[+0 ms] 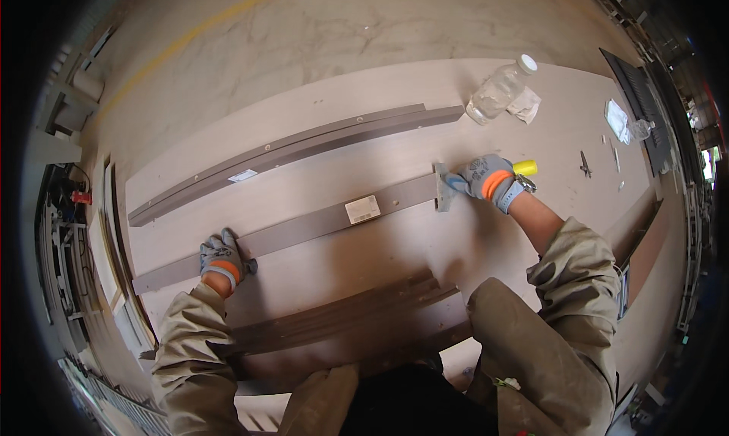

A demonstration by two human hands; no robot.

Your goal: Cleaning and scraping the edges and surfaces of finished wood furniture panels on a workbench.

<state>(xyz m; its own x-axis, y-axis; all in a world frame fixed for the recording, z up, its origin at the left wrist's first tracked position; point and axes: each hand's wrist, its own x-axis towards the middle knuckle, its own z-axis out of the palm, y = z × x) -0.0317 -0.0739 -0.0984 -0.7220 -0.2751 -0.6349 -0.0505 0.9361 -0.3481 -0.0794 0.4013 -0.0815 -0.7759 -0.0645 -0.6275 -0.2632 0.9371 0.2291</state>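
Observation:
A long brown flat bar lies slanting across the board, with a pale label stuck on it. My left hand, in a grey and orange glove, is closed over the bar near its left end. My right hand, gloved alike, is closed around the handle of what looks like a scraper. The tool has a wide flat head, a blue neck and a yellow handle end. Its head stands crosswise at the bar's right end. My right fingers hide the middle of the handle.
Beyond lie two brown bars side by side; several more are stacked close to my legs. A clear bottle with a white cap stands beside crumpled paper. Small tools and a plastic bag lie at the right.

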